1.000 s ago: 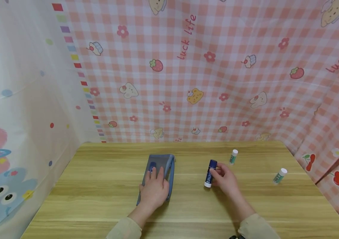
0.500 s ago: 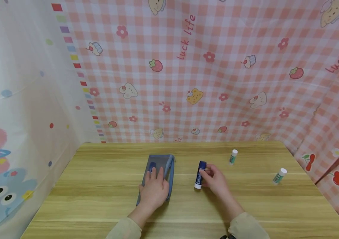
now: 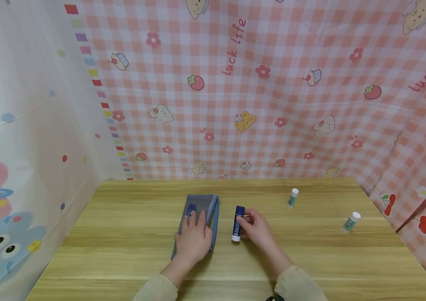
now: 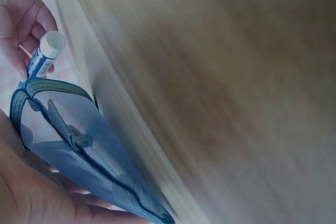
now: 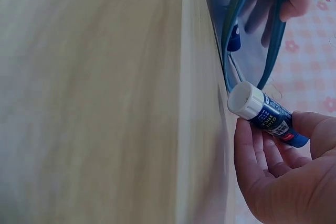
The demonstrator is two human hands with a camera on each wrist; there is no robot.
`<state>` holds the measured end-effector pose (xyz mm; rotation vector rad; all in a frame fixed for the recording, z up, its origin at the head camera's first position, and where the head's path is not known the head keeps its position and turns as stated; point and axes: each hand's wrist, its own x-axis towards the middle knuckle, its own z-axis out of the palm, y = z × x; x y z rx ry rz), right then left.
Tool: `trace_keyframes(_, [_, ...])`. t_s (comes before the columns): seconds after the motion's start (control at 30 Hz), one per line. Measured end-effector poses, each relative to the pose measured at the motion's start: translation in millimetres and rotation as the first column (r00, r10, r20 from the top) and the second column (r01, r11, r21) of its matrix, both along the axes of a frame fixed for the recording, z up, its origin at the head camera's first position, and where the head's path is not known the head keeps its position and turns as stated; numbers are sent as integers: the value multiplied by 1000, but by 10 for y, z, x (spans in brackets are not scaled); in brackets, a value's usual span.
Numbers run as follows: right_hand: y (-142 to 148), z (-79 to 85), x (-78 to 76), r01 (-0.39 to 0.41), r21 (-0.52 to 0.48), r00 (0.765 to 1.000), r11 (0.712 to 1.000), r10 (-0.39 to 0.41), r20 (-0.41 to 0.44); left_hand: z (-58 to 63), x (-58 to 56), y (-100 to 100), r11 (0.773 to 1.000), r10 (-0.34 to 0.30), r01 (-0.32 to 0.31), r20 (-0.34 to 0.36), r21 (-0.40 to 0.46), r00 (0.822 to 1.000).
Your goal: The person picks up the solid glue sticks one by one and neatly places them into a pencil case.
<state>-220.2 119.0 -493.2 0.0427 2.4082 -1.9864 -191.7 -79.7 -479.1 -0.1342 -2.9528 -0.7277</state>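
We are seeing a pink-checked cloth (image 3: 213, 100) hanging behind everything, printed with flowers, strawberries and small animals, while a whitish cloth (image 3: 44, 138) is hanging along the left side. In front of them a wood-grained table (image 3: 122, 234) is spreading across the lower part of the head view. Left of its middle a blue mesh pouch (image 3: 204, 203) is lying with its open side facing right. The left hand (image 3: 194, 240) is resting on top of the pouch, released rather than clenched, its fingers lying nearly straight over the mesh. The right hand (image 3: 256, 232) is grasping a navy glue stick (image 3: 237, 223), pinching it between thumb and fingers. That stick is sitting just right of the pouch's opening, apart from it, and in the right wrist view we are reading "GLUE STICK" on its label. Beyond the right hand a green-and-white stick (image 3: 293, 197) is occupying the table's far part, and well apart from it a matching stick (image 3: 351, 222) is sitting farther right. Through the mesh we are glimpsing a dark blue piece (image 5: 234, 39), and the left wrist view is showing a zip pull (image 4: 75, 136).
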Motion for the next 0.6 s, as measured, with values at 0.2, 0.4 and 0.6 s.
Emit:
trace_keyframes(0.2, [-84, 3, -1, -15, -10, 1000, 1000, 15, 8, -10, -4, 13, 1000, 7, -7, 7, -15, 1000])
trace_keyframes(0.4, [-149, 1, -3, -26, -21, 1000, 999, 26, 9, -13, -5, 7, 1000, 2, -2, 6, -15, 1000])
trace_keyframes(0.6, [-206, 9, -19, -36, -14, 999, 999, 37, 25, -5, -4, -1, 1000, 2, -2, 12, -17, 1000])
